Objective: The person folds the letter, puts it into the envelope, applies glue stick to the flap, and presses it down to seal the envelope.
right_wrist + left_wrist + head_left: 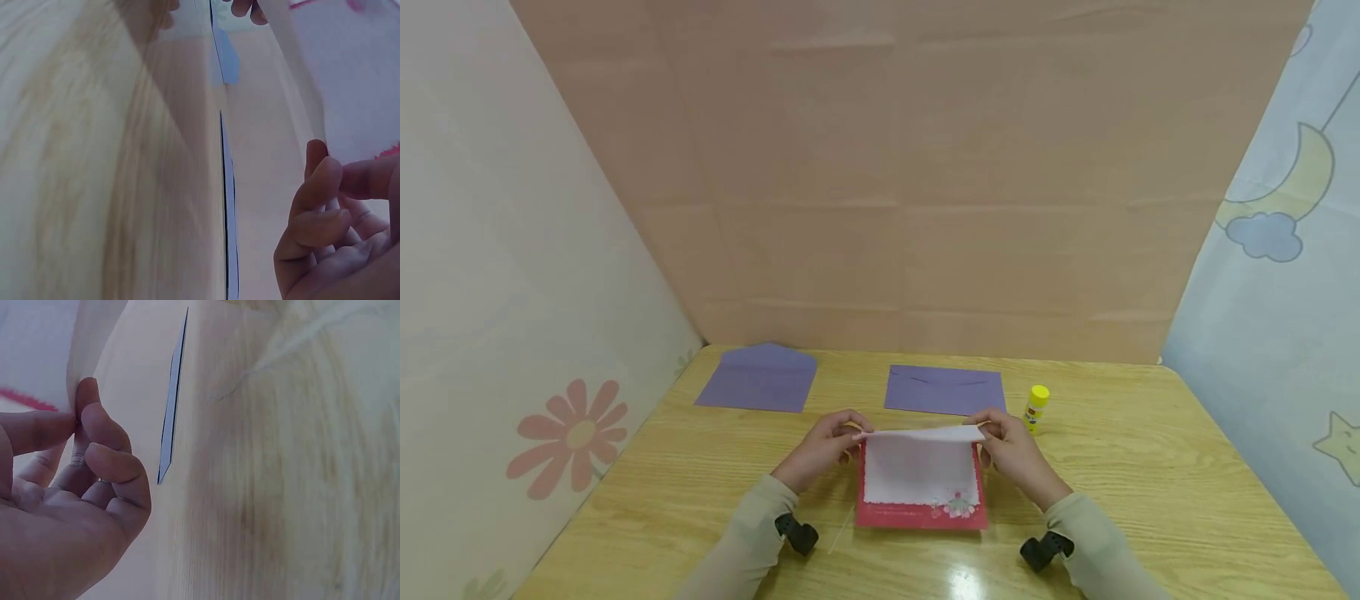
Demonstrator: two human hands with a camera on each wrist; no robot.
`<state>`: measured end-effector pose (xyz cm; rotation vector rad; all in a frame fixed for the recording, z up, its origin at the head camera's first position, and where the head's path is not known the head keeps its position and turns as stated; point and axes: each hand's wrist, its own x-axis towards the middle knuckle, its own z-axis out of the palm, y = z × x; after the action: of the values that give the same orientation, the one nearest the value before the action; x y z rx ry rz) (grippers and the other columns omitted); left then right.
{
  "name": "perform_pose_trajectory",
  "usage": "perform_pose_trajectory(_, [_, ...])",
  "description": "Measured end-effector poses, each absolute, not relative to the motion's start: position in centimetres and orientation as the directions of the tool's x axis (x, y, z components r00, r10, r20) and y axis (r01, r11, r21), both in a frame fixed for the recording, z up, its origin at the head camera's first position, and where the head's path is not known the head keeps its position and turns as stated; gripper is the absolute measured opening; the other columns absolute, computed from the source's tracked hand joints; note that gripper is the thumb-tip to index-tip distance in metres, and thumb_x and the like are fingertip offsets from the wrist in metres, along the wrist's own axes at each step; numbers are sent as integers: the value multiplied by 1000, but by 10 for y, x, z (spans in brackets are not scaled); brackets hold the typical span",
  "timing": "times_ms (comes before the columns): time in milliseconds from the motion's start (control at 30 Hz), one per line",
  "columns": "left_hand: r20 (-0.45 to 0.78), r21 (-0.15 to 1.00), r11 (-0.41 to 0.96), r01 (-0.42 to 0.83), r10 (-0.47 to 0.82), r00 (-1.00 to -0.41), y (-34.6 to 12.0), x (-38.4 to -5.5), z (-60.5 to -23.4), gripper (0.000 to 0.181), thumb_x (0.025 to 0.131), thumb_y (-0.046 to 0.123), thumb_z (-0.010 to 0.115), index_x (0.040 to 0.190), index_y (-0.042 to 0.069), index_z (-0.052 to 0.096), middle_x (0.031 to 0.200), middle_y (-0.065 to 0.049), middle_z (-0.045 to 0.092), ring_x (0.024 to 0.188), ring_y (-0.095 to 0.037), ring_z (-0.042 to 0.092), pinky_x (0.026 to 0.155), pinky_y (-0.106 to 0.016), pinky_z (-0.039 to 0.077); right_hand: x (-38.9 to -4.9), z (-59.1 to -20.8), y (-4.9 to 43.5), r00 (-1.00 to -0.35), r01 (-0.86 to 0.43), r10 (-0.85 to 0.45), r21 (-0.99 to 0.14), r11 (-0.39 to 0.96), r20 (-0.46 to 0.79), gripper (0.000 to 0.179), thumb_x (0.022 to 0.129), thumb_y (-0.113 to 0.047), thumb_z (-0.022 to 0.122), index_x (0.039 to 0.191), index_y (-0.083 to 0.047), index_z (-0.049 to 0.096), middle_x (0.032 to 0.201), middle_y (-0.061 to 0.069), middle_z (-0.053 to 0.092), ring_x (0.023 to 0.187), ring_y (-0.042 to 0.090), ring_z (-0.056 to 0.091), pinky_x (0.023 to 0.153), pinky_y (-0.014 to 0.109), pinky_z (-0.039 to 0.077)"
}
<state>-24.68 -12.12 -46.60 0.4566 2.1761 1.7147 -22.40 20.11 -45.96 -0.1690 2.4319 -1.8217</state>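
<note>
A sheet of red-bordered paper (921, 471) with a white middle and printed flowers at its lower right stands between my hands, held up off the wood. Along its top, a pale strip (925, 434) is bent over. My left hand (823, 450) pinches the upper left corner; in the left wrist view its thumb and index finger meet at the paper's edge (47, 356). At the opposite corner, my right hand (1011, 450) pinches the paper between thumb and fingers, as the right wrist view also shows.
Behind the paper lies a purple envelope (944, 390) with its flap down. Another purple envelope (760, 383), flap up, lies at the back left. A yellow-capped glue stick (1036, 407) stands beyond my right hand. A brown backdrop (925, 183) rises behind the table (1150, 467).
</note>
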Motion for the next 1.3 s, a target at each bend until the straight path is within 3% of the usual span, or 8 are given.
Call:
perform_pose_trajectory(133, [-74,966,254,50,455,-887,-121,-245,-466,24,105,8,44,113,7,67,87,-10,56,76,-26,53,66,-32,40,-224,-460,201,-990,-14,-135,-953,302,-28,25,104,-4,43,119,2,63,67,5,54,45,10,33,44,24,32])
perform_pose_trajectory(267, [-86,962,269,41,445,-891,-120,-243,-466,26,105,9,44,111,7,69,96,-14,59,82,-30,57,68,-32,41,-224,-462,199,-992,-4,-122,-952,307,-35,24,102,-2,44,114,0,65,69,8,55,50,15,43,44,24,35])
perform_pose_trajectory(467, [-103,959,282,18,409,-907,-117,-244,-465,27,106,20,48,112,9,72,109,-6,61,83,-25,58,69,-32,43,-225,-462,197,-991,8,-125,-959,284,-46,23,104,-2,44,113,2,65,83,10,57,59,22,53,47,27,39])
perform_pose_trajectory(600, [-98,959,284,19,393,-914,-114,-242,-464,28,104,27,55,116,9,72,109,-5,64,84,-25,59,67,-32,44,-223,-458,196,-989,12,-136,-965,262,-50,25,105,-4,43,120,4,61,89,10,59,59,19,56,46,26,38])
perform_pose_trajectory(833, [-66,961,272,46,391,-918,-105,-239,-459,28,101,27,60,117,7,72,103,-4,66,84,-28,60,64,-31,44,-219,-451,186,-982,-42,-189,-968,248,-5,22,101,-5,51,119,4,60,83,10,67,57,20,57,45,23,35])
perform_pose_trajectory(1033, [-40,957,278,88,423,-905,-93,-239,-457,27,100,32,62,113,10,73,97,-2,66,84,-35,61,62,-31,44,-218,-451,175,-964,-119,-264,-954,276,43,22,97,-5,59,117,5,61,91,14,70,59,25,57,53,33,49])
perform_pose_trajectory(1133, [-35,949,298,105,431,-901,-88,-238,-455,27,100,35,62,111,13,73,94,-2,65,83,-32,61,63,-34,47,-218,-454,168,-954,-134,-295,-952,277,48,24,95,-6,63,116,4,62,94,19,71,60,27,58,58,39,53])
perform_pose_trajectory(1300, [-11,945,297,137,446,-895,-80,-236,-452,29,100,35,61,110,11,72,101,-3,67,85,-28,62,70,-42,51,-219,-460,158,-952,-141,-304,-935,326,38,27,93,-15,72,115,-2,64,88,13,71,59,22,58,54,33,50])
